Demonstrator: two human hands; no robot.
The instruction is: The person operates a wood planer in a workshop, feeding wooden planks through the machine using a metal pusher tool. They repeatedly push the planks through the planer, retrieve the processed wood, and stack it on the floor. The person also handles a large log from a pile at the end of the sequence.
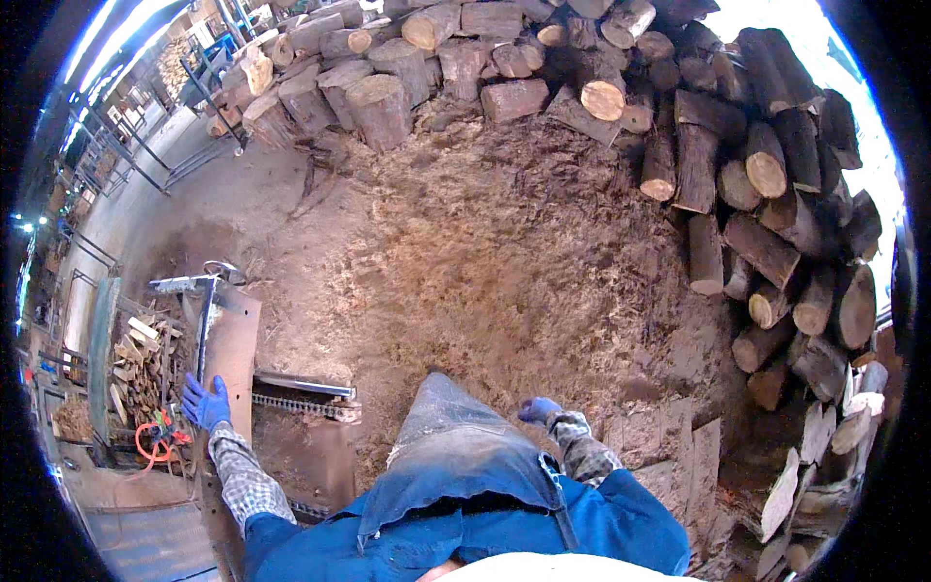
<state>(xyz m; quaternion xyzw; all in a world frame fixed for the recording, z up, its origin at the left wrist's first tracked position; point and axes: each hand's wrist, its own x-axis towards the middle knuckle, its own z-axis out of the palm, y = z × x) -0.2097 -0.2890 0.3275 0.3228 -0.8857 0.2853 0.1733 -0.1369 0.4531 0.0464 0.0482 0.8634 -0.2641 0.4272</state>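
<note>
My left hand [206,403], in a blue glove with a checked sleeve, has its fingers spread at the edge of a brownish metal plate [235,349] on a machine frame. Nothing is seen in its grasp. Out to the right of my dark apron [456,436], my right hand [539,410], gloved in the same blue, hangs above the floor with its fingers curled in. It shows no object and touches nothing that I can see. Beside the plate runs a toothed chain [305,405] under a metal rail [308,383].
Cut logs [766,247] are piled high on the right and curve round the far side. Wood chips and bark cover the floor [485,262]. Split sticks [145,364] fill a frame at left, near an orange cord [153,441]. Planks [669,446] lie at near right.
</note>
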